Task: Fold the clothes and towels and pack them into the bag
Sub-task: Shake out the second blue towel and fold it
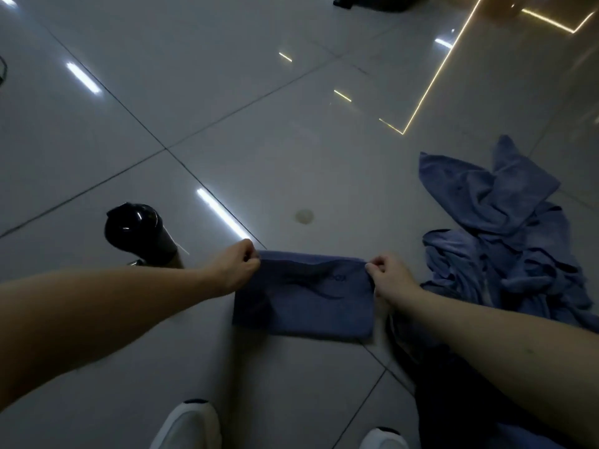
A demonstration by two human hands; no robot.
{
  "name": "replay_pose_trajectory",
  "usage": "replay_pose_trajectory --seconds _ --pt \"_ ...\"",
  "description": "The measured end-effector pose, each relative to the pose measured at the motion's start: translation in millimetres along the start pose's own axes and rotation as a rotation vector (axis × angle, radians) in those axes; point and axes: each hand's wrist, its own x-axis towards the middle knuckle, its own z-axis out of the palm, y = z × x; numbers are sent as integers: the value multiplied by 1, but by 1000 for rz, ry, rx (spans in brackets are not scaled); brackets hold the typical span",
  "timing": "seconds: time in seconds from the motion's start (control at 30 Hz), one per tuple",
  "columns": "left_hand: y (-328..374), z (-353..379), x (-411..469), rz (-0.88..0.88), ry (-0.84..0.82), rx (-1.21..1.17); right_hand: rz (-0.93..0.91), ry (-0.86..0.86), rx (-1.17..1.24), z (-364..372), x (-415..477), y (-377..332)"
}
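Two bare hands are held apart, each pinching one far corner of a blue rectangular folded towel [304, 306] that lies on the glossy grey tiled floor [227, 108] in front of the person. The left hand [236, 267] has its fingers curled on the towel's far left corner, and the right hand [389, 280] has its fingers curled on the far right corner, so the far edge runs taut between them. The towel bears a dark swooping logo with small lettering near that far edge; its near edge rests flat on the tile. Just to the right of the towel, near the right forearm, lies a rumpled heap of blue cloths [505, 247], unfolded and spreading away across the floor. A darker piece of fabric [434, 393] lies beneath the right forearm at the lower right. To the left, beyond the left wrist, stands a black cylindrical bottle with a shiny domed lid [139, 234]. Two white shoe tips [188, 426] show at the bottom edge. A faint round stain [304, 216] marks the tile beyond the towel. A dark object [372, 1] sits at the top edge, too cut off to identify.
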Motion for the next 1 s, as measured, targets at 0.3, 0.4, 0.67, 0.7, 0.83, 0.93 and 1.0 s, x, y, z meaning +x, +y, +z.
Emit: replay_pose_trajectory --seconds 0.3,0.4,0.67,0.7,0.83,0.93,1.0 --pt "-26 31 52 -149 172 -116 71 73 56 25 52 7" --pt "-29 40 54 -102 288 16 82 152 40 33 44 10" --pt "5 101 10 129 169 382 251 119 -102 67 -7 21" --pt "4 111 8 134 122 409 275 111 -101 69 -10 22" --pt "-9 131 15 193 95 545 392 118 -28 68 -11 25" --pt "-15 131 17 261 119 575 484 122 76 70 -13 19" --pt "-12 130 17 265 114 559 526 112 112 71 -12 23"
